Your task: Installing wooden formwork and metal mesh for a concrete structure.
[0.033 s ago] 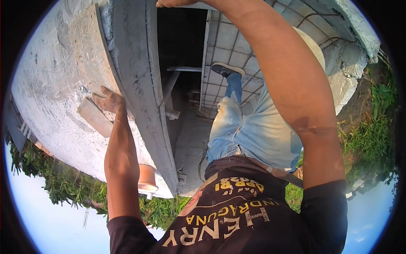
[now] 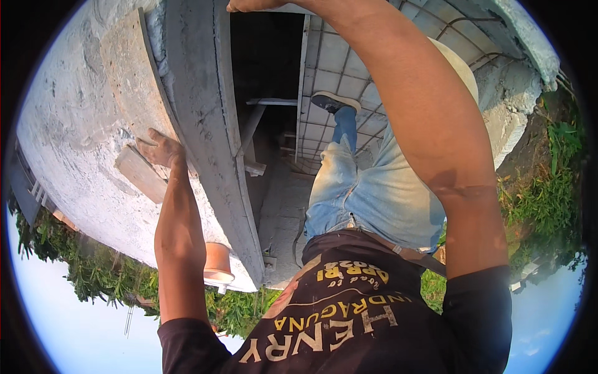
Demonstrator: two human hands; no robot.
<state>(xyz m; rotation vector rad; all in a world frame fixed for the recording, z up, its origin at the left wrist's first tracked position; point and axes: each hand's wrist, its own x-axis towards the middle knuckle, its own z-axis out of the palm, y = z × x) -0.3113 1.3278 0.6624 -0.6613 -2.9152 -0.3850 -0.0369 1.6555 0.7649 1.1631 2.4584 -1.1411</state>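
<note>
My left hand (image 2: 161,148) lies on the pale, rough concrete surface with its fingers spread. It touches the lower end of a long, thin, cement-stained board (image 2: 128,75). A shorter flat piece of board (image 2: 142,176) rests just below my fingers and wrist. Beside the long board runs a grey concrete ledge (image 2: 196,93). At the top edge of the picture, my right hand (image 2: 252,5) is only partly in view, reached far forward over the ledge. Its visible fingers are curled closed, and what they grip is cut off by the frame.
A dark opening (image 2: 265,59) with wooden braces drops between the ledge and a panelled area with a rebar grid (image 2: 339,59). My shoe (image 2: 333,101) is on that grid. An orange bucket (image 2: 218,258) stands near the ledge's close end. Rough concrete (image 2: 507,112) borders the right.
</note>
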